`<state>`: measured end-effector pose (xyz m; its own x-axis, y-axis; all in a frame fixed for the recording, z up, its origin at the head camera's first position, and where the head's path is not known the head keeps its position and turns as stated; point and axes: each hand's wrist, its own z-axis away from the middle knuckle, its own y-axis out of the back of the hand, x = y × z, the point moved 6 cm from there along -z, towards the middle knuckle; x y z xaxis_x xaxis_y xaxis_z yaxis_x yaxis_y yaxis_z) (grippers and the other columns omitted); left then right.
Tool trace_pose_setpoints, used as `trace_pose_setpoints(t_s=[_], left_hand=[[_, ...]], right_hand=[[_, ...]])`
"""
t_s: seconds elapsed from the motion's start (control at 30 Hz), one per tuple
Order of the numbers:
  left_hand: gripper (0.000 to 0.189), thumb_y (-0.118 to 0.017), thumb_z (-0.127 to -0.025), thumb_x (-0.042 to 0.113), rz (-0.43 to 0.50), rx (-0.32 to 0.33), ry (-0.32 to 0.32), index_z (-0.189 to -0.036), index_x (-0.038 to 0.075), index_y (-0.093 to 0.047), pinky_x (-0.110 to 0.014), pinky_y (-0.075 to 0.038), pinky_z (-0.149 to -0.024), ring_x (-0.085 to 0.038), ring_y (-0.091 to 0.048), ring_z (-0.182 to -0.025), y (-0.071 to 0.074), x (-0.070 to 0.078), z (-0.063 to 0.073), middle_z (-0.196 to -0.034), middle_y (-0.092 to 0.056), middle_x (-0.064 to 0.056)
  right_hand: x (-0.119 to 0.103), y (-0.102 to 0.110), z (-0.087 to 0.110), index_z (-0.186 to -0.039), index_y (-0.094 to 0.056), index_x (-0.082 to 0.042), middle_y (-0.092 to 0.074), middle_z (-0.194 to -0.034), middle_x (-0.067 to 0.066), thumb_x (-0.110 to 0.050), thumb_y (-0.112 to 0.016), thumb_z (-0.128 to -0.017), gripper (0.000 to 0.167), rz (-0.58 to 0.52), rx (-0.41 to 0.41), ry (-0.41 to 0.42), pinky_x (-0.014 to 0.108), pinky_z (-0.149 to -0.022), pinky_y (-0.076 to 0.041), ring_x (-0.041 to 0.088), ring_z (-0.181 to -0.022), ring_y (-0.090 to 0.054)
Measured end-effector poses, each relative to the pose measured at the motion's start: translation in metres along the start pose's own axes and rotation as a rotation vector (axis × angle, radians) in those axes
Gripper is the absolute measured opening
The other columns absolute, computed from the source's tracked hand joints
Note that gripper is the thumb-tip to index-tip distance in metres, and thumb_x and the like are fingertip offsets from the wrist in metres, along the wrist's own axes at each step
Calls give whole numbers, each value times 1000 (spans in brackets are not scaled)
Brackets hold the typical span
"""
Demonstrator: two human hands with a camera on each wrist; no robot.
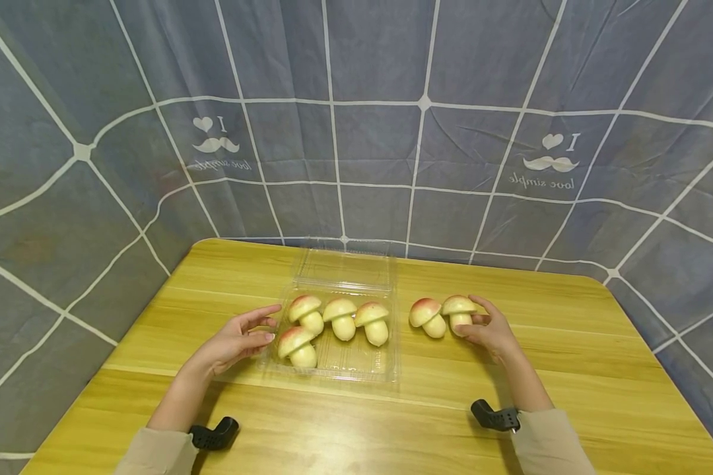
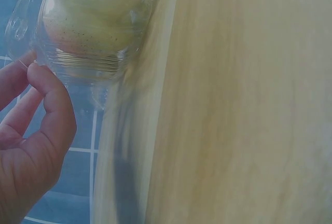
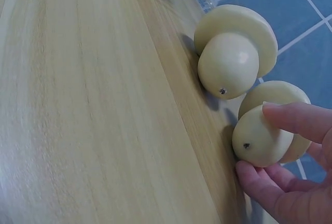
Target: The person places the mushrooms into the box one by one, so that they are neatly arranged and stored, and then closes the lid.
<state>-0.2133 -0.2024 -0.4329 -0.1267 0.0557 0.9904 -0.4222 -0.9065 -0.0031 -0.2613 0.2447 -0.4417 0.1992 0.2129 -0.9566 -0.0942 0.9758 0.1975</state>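
A clear plastic clamshell box (image 1: 344,375) lies with its lid (image 1: 346,267) folded back, holding several pale yellow model mushrooms (image 1: 340,318) with reddish tints on some caps. At its left edge is my left hand (image 1: 234,340), thumb and fingers spread apart with the fingertips at the rim. Right of the box, two more model mushrooms lie side by side on the table. The nearer to the box is a red-tinged mushroom (image 1: 426,316). My right hand (image 1: 492,330) grips the outer mushroom (image 3: 262,138), thumb on its stem and fingers curled beneath.
The wood-grain table (image 1: 356,429) reaches back to a grey-blue curtain (image 1: 368,145) with white lines. Each wrist carries a black camera mount (image 1: 215,434). The raised lid stands between the box and the curtain.
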Motion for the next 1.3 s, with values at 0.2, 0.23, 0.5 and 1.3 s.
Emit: trace_pose_setpoints(t_s=[0.2,0.23,0.5,1.3], left_hand=[[64,-58,-91,5,-5,3,3,-145,-4,-23,-22,-45,-65,-9,-49,-77,0,1,0,-121,-37,-20],[64,-58,-91,5,-5,2,1,-145,-5,-23,-22,-45,-65,-9,-49,-77,0,1,1,-121,-37,-21],[64,-57,-91,4,-3,3,1,-145,-4,-24,-22,-44,-63,-10,-50,-76,0,0,1,-120,-37,-20],[65,-58,-91,5,-9,4,4,-145,-4,-22,-22,-45,-65,-9,-49,-76,1,-2,-1,-122,-36,-20]], right_hand=[[-1,2,3,-147,-20,-1,-48,-103,19,6,-66,-80,81,4,13,2,29,-72,-53,11,-75,-59],[-2,2,3,-146,-20,-1,-48,-104,20,6,-66,-80,81,5,14,4,29,-72,-53,11,-75,-59],[-1,4,6,-146,-21,0,-52,-103,20,5,-66,-81,80,4,17,19,28,-70,-53,10,-74,-60],[-6,6,16,-146,-21,-1,-51,-100,15,2,-69,-80,81,11,1,24,28,-72,-53,10,-75,-60]])
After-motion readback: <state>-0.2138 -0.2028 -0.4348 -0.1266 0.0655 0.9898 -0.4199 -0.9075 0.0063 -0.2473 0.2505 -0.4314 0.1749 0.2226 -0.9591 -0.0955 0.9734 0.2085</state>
